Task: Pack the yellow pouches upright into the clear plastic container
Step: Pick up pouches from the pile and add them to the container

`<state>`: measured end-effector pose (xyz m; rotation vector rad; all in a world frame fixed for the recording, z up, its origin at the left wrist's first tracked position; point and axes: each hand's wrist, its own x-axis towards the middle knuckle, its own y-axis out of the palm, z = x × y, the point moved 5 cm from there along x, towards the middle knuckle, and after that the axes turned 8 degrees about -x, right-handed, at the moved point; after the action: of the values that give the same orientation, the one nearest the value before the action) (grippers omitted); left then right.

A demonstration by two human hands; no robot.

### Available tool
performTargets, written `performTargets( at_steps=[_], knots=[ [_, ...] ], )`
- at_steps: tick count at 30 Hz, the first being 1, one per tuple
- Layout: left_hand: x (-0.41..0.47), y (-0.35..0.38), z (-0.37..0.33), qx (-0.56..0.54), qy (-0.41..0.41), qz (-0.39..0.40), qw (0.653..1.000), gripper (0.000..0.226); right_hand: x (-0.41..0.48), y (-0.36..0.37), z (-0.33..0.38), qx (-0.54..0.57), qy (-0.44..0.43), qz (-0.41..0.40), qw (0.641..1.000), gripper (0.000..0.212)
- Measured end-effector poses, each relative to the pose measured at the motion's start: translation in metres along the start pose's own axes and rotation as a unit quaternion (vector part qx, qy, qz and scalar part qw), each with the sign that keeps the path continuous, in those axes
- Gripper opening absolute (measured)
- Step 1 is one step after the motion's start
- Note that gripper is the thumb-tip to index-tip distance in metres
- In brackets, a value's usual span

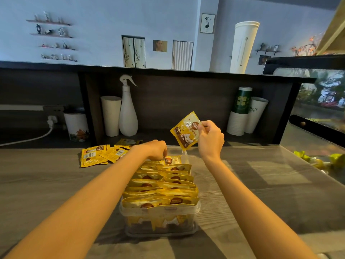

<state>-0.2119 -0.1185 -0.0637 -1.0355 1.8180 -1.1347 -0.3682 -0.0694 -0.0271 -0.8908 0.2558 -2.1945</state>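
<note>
A clear plastic container (160,214) stands on the wooden counter in front of me, filled with several yellow pouches (160,184) set upright in rows. My right hand (210,138) pinches one yellow pouch (184,129) by its edge, held in the air above the container's far end. My left hand (155,149) rests with curled fingers on the tops of the farthest pouches in the container; whether it grips one I cannot tell. A loose pile of yellow pouches (104,153) lies flat on the counter to the far left of the container.
A white spray bottle (127,109) and a white cup (111,114) stand in the shelf nook behind. Stacked paper cups (244,113) sit at the back right. A white mug (76,126) and power cable are at the left. A glass display case (317,116) borders the right.
</note>
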Motion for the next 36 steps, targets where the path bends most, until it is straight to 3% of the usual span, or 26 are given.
performTargets(
  at_steps=[11,18,28,36],
  knots=[
    [-0.01,-0.005,-0.006,-0.018,0.024,0.0,1.0,0.037,-0.004,-0.003,0.0,0.009,-0.013,0.0,1.0,0.021],
    [-0.037,-0.023,-0.008,-0.137,0.107,0.001,0.985,0.023,-0.013,-0.009,0.007,0.02,-0.043,-0.007,0.999,0.022],
    [-0.058,-0.027,0.006,-0.227,0.135,-0.015,0.964,0.024,-0.033,0.002,0.018,-0.021,-0.102,0.091,0.99,0.021],
    [-0.063,-0.025,0.013,-0.244,0.142,-0.018,0.959,0.022,-0.038,0.002,0.01,-0.031,-0.085,0.091,0.992,0.02]
  ],
)
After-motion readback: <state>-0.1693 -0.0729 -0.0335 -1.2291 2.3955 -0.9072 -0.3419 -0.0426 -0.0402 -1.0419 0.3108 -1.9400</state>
